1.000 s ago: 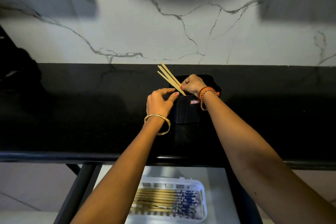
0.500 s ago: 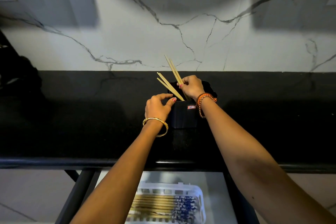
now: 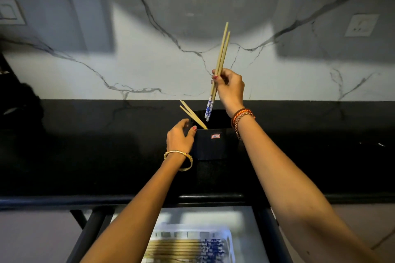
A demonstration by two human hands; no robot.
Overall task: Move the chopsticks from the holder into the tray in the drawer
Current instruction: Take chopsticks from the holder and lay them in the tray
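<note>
**Pair lifted clear, two sticks left in the holder**

The main risk is a dropped or splayed pair. The right hand [image 3: 229, 89] pinches two chopsticks [image 3: 220, 64] near their middle with fingertips and thumb only, so the two can scissor apart or one can slide out on the way down to the tray [image 3: 229, 239]. The patterned blue-and-white ends hang just above the holder [image 3: 210, 144] mouth; a sideways swing now could knock them on the rim or on the leaning sticks [image 3: 193, 114] inside. The holder is dark on a dark counter [image 3: 85, 156] and looks light, so a knock could tip it. The left hand [image 3: 179, 136] guards against that: its fingers curl round the holder's left wall, thumb at the near edge, touching it. A further hazard is the tray itself, low in the open drawer [image 3: 252, 226] and already well filled with chopsticks lying side by side; a pair set down crosswise would ride on top.

The held pair stands nearly upright, tilted slightly right, thin ends high against the marble wall [image 3: 149, 66]. The fingers close on the shafts above the patterned part, which hangs free below the hand.
</note>
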